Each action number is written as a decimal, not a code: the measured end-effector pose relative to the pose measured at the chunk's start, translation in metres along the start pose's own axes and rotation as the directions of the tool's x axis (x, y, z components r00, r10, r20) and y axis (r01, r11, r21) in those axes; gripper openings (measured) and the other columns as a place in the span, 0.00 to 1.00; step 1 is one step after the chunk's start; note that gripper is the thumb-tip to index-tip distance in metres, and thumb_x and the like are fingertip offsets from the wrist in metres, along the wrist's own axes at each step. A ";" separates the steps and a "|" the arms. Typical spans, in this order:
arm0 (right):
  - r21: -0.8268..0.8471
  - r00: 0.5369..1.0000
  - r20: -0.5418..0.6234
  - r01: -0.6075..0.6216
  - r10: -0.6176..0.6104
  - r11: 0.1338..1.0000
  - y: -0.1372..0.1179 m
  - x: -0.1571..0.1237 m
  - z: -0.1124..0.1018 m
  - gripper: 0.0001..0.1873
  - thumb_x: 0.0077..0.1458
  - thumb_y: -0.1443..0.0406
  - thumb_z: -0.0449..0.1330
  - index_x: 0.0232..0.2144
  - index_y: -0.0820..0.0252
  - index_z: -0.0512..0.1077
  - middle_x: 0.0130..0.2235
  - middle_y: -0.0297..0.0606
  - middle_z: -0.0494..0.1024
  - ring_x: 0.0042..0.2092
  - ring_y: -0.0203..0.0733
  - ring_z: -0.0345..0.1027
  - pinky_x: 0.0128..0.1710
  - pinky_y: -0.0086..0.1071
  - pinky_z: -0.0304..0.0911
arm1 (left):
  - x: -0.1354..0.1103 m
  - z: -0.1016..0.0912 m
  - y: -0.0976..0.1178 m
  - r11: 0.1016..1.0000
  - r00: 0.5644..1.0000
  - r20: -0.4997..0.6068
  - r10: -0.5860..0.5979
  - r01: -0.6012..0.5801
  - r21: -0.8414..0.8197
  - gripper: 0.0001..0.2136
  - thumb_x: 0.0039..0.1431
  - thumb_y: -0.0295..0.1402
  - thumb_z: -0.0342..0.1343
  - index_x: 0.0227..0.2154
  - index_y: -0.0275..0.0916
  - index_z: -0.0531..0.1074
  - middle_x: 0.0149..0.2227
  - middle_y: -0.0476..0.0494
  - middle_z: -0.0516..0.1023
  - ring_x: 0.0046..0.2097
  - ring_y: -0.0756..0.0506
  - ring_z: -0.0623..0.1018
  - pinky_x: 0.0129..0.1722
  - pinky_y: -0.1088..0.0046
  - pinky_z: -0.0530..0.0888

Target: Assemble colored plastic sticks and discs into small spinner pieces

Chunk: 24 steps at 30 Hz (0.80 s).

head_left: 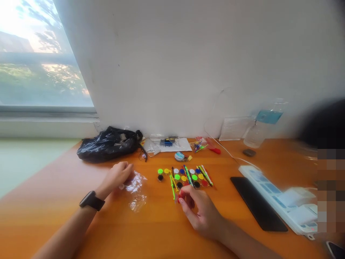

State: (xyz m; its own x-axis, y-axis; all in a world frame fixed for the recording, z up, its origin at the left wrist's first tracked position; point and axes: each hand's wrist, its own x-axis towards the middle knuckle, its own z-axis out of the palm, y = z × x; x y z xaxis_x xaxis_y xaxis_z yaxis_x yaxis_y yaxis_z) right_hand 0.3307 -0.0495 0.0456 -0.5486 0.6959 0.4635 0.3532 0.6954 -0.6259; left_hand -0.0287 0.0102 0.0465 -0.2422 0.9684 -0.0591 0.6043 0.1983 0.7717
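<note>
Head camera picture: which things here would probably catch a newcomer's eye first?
The eye would probably fall on the bright discs and thin sticks, grouped near the middle of the wooden table, with the right hand at their near edge, pinching a small red piece. Next may come the crumpled black plastic bag at the back left, near the wall, and the shiny clear wrapper beside the left hand.

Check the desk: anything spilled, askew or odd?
No spill visible. Crumpled clear plastic lies by the left hand, untidy against the neatly grouped coloured discs. The clear bottle at back right appears to lean, though that may be lens distortion.
</note>
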 end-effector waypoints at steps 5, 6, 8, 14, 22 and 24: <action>0.017 0.999 -0.046 0.030 -0.029 0.999 -0.002 0.002 -0.001 0.05 0.69 0.68 0.55 0.45 0.54 0.69 0.36 0.35 0.77 0.34 0.38 0.72 0.38 0.32 0.68 | -0.007 0.008 0.007 0.967 0.991 0.132 -0.011 0.044 -0.249 0.23 0.62 0.55 0.51 0.24 0.40 0.68 0.22 0.46 0.73 0.23 0.46 0.71 0.22 0.72 0.65; 0.028 0.996 -0.065 0.066 -0.064 0.997 -0.002 0.003 -0.002 0.07 0.69 0.69 0.55 0.46 0.54 0.69 0.38 0.36 0.78 0.37 0.39 0.73 0.40 0.32 0.69 | -0.010 0.010 0.010 0.938 0.980 0.198 -0.021 0.087 -0.337 0.24 0.62 0.56 0.52 0.24 0.39 0.69 0.23 0.46 0.73 0.23 0.47 0.72 0.23 0.72 0.66; 0.033 0.982 -0.112 0.157 -0.153 0.987 -0.004 0.005 -0.002 0.10 0.68 0.71 0.56 0.47 0.54 0.70 0.43 0.38 0.79 0.44 0.42 0.75 0.46 0.34 0.70 | -0.015 0.013 0.018 0.809 0.936 0.350 -0.041 0.237 -0.539 0.24 0.62 0.56 0.55 0.25 0.38 0.70 0.24 0.47 0.73 0.24 0.48 0.73 0.24 0.73 0.70; 0.089 0.962 -0.254 0.127 -0.101 0.988 -0.005 0.009 -0.005 0.07 0.67 0.72 0.57 0.41 0.55 0.71 0.37 0.37 0.76 0.39 0.40 0.73 0.41 0.32 0.70 | -0.023 0.022 0.032 0.510 0.802 0.598 -0.005 0.516 -0.688 0.18 0.65 0.46 0.55 0.28 0.36 0.70 0.25 0.43 0.76 0.22 0.47 0.77 0.19 0.75 0.71; 0.045 0.931 -0.356 0.101 -0.078 0.994 -0.008 0.009 -0.006 0.06 0.66 0.71 0.58 0.41 0.55 0.72 0.37 0.36 0.79 0.38 0.40 0.75 0.40 0.31 0.72 | -0.026 0.026 0.036 0.204 0.729 0.684 0.032 0.665 -0.718 0.14 0.71 0.42 0.56 0.36 0.36 0.69 0.30 0.44 0.76 0.25 0.51 0.79 0.21 0.82 0.77; 0.052 0.926 -0.373 0.082 -0.057 0.995 -0.007 0.008 -0.005 0.06 0.66 0.70 0.58 0.41 0.54 0.72 0.37 0.36 0.79 0.38 0.40 0.76 0.40 0.30 0.72 | -0.028 0.028 0.037 0.258 0.757 0.653 0.019 0.627 -0.735 0.15 0.70 0.45 0.58 0.40 0.36 0.70 0.31 0.44 0.77 0.25 0.51 0.79 0.20 0.83 0.74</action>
State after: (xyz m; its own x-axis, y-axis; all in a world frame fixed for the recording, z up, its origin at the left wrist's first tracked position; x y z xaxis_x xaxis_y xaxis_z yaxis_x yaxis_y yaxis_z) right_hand 0.3271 -0.0478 0.0567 -0.2454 0.6718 0.6989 0.2675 0.7399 -0.6173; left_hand 0.0214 -0.0050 0.0590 0.3240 0.8358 -0.4432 -0.5536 0.5474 0.6276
